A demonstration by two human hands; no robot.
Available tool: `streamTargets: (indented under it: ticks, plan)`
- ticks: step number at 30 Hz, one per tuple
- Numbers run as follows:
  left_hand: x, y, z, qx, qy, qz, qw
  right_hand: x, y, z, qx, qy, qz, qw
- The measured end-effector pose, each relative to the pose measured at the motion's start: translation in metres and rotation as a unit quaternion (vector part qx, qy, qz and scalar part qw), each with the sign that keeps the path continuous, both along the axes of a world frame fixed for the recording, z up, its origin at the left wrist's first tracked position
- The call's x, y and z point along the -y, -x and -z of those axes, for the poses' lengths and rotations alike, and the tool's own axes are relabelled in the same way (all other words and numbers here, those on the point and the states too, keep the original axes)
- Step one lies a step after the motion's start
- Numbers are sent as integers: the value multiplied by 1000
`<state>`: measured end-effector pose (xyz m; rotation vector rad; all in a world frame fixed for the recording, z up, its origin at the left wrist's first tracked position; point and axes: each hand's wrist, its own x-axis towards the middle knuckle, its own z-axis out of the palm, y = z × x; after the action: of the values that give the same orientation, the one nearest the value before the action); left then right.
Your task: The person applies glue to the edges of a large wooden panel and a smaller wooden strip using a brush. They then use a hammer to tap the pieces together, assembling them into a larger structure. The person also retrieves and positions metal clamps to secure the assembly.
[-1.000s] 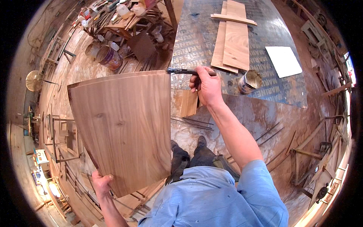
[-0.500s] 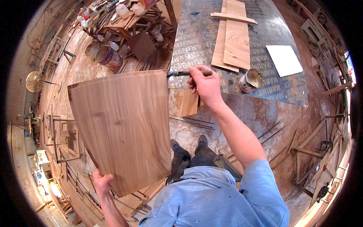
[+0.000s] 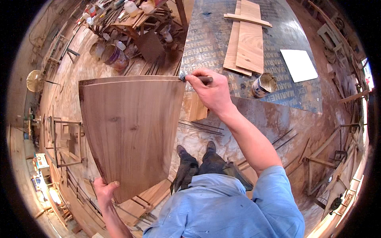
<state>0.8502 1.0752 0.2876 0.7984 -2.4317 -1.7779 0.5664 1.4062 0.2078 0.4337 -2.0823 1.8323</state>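
At panel [image 3: 133, 135] corners, right hand [image 3: 210, 90] pinches brush [image 3: 206, 79], arm [image 3: 254, 139] extended; left hand [image 3: 105, 190] grips panel.

Dark, scuffed desk [image 3: 214, 41] has a couple of long wooden boards [image 3: 250, 49] lying on it, plus an open tin [image 3: 260, 88] close to the near edge and a white sheet [image 3: 299, 65] off to the right. Blotchy floor [image 3: 266, 123] has some thin rods [image 3: 202, 125] and a big bucket [image 3: 115, 57] on it.

I'm holding my right hand [image 3: 210, 89] well ahead of my torso [image 3: 222, 202], its fingers [image 3: 201, 72] and thumb pinching, the bare forearm [image 3: 253, 139] slanting back behind it. To its left and nearer me, my left hand [image 3: 104, 192] is gripping.
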Motion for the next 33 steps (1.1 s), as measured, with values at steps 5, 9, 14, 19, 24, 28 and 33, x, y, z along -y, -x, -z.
streamTargets:
  ticks: [5,9,14,19,24,28,33]
  plan:
    - [10,-4,-8,23,29,25,999,-14,-5,-15,200,126,-9,972]
    - [26,-15,-10,-1,164,111,980,-50,5,-14,238,189,14,952]
    - [10,8,-39,-114,510,273,808,-68,13,-11,303,211,-65,927]
    - [5,22,-56,-118,653,322,675,-49,6,9,337,134,-101,926]
    - [7,20,-63,-129,680,325,644,-21,1,28,365,126,-137,912]
    - [8,15,-61,-142,674,329,646,-3,5,38,371,126,-147,908]
    - [5,11,-58,-149,670,330,649,7,6,42,378,104,-157,906]
